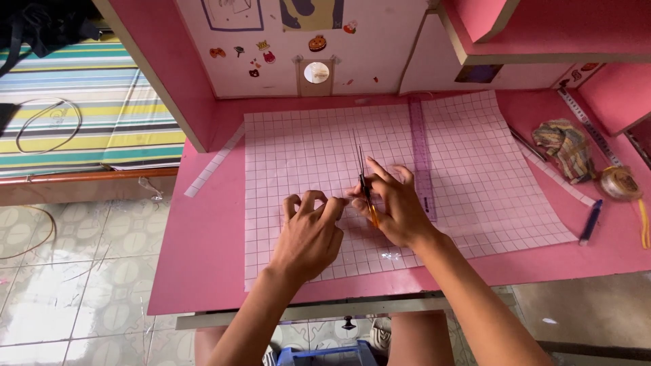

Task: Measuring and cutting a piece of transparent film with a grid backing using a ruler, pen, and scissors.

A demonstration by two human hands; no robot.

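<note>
While both hands meet over the middle of the pink desk [203,271], the work is all on the gridded sheet [305,149]. It's a large pale pink sheet ruled with white lines into small squares, lying flat and covering most of the desk top, its near edge close to the desk's front edge and its right side spreading toward the right edge. The right hand [400,210] holds a pair of scissors [366,186]: orange handle tucked under the fingers, thin dark blades pointing away toward the back of the desk, lying close together over the sheet. The fingers are curled round the handle, thumb side toward the other hand. The left hand [312,230] sits just beside it, knuckles up, fingers bent and fingertips pressed down on the sheet, touching or nearly touching the right hand near the scissors; whether it pinches anything small I cannot tell. A clear purple ruler [420,149] lies on the sheet just right of the right hand, running from front to back. A loose narrow strip of the same gridded paper [213,166] lies near the desk's left edge. Toward the right edge sit a crumpled cloth [564,148], a roll of clear tape [618,181], a blue pen [591,221] and a long tape measure [588,129].
</note>
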